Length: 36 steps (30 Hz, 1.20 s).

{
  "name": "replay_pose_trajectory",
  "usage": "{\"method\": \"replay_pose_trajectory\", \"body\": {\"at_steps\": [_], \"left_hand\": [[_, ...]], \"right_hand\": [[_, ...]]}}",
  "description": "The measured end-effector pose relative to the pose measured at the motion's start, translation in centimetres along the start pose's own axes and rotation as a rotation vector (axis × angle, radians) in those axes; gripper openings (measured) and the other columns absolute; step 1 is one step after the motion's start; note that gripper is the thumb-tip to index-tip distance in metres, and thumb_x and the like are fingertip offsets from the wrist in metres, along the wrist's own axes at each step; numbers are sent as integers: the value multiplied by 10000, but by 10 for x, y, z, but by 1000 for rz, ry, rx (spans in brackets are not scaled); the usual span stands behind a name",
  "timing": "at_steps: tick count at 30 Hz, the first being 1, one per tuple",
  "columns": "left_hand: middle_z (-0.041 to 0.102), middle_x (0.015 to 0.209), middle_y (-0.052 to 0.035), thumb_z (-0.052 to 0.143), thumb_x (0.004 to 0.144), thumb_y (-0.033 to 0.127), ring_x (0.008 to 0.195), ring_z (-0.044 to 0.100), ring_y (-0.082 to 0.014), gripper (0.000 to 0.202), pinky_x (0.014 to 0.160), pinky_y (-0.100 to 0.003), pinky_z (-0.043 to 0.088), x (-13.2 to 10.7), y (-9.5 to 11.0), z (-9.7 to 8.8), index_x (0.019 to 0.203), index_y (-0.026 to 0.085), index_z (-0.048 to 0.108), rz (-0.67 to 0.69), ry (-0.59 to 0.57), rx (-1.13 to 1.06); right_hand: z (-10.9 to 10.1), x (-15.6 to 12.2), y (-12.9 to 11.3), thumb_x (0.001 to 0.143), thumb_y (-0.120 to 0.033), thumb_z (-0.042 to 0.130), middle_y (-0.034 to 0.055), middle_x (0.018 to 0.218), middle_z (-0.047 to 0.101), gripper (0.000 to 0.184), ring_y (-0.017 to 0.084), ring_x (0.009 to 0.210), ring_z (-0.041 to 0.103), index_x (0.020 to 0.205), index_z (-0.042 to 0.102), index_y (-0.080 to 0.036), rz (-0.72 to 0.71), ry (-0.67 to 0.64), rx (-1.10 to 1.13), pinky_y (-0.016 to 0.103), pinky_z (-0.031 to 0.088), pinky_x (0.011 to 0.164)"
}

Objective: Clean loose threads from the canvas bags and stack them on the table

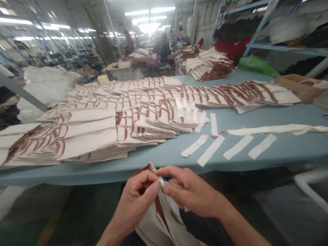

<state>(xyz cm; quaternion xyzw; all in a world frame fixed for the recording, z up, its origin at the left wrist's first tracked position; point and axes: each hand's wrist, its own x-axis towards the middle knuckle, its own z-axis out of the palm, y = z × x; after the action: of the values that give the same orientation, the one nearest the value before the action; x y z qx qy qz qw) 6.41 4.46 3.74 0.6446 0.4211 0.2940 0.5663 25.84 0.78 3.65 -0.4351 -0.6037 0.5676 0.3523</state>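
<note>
Both hands: your left hand (139,193) pinches the top edge of a cream-and-brown cloth piece (151,223) between thumb and fingers; your right hand (188,189) grips that edge just beside it.
Cloth piece: in front of the bench (159,153), below its near edge, hanging down toward your lap.
Short white strips: several (210,151) lie loose on the bench, near one long cream strip (271,130).
Rows: similar pieces (87,135) overlap along the bench, mostly left and centre.
Far end: a green bag (258,65).
</note>
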Motion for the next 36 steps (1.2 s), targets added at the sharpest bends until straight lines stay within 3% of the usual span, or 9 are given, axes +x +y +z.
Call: {"method": "replay_pose_trajectory", "body": {"at_steps": [3, 6, 11, 15, 19, 23, 28, 36], "left_hand": [[560, 584, 7, 666, 856, 341, 510, 498, -119, 279, 498, -202, 398, -1, 0, 3, 653, 150, 642, 43, 79, 27], [577, 546, 8, 669, 834, 329, 474, 514, -122, 269, 473, -198, 412, -2, 0, 5, 632, 153, 654, 76, 182, 27], [615, 582, 12, 697, 811, 278, 514, 543, -121, 212, 511, -191, 442, -7, -12, 10, 635, 160, 692, 116, 381, 39], [596, 578, 23, 712, 826, 322, 523, 513, -117, 258, 526, -200, 437, -8, -30, 23, 632, 168, 641, 58, 473, -183], [561, 531, 36, 734, 807, 395, 485, 488, -106, 335, 504, -201, 433, -8, -36, 32, 615, 170, 577, -48, 444, -436], [606, 535, 21, 745, 810, 469, 440, 535, -116, 365, 459, -200, 433, -13, -31, 25, 674, 163, 602, -165, 261, -422], [600, 541, 8, 743, 820, 463, 452, 527, -112, 363, 456, -190, 411, -19, -26, 12, 661, 148, 656, -78, 238, -215], [648, 569, -16, 706, 871, 435, 479, 560, -136, 333, 475, -207, 431, -23, -27, 12, 692, 156, 690, -12, 252, -126]], "right_hand": [[5, 0, 2, 1012, -459, 576, -80, 559, 467, 334, 70, 461, 403, 1036, 674, -141, -2, 76, -41, 170, 280, 426], [11, 1, 4, 1017, -449, 564, -73, 546, 467, 331, 75, 466, 400, 844, 611, -172, -31, 154, -81, 183, 268, 433], [27, 5, 9, 1023, -363, 525, -63, 562, 475, 291, 81, 475, 378, 792, 578, -193, -107, 316, -171, 209, 244, 446], [41, 6, 20, 1008, -322, 517, -68, 518, 481, 276, 77, 434, 376, 766, 569, -200, -186, 433, -226, 219, 263, 456], [45, 5, 27, 992, -331, 511, -55, 520, 531, 276, 83, 431, 417, 751, 555, -206, -137, 447, -169, 213, 298, 455], [38, 2, 17, 921, -290, 552, -30, 600, 612, 205, 107, 512, 507, 742, 589, -197, -93, 412, -222, 229, 373, 528], [30, 4, 0, 830, -248, 617, 13, 758, 689, 62, 167, 707, 628, 824, 642, -192, -186, 415, -307, 277, 468, 697], [28, 8, -1, 839, -221, 600, -26, 680, 585, 78, 121, 631, 529, 771, 604, -181, -97, 321, -85, 236, 429, 614]]}}
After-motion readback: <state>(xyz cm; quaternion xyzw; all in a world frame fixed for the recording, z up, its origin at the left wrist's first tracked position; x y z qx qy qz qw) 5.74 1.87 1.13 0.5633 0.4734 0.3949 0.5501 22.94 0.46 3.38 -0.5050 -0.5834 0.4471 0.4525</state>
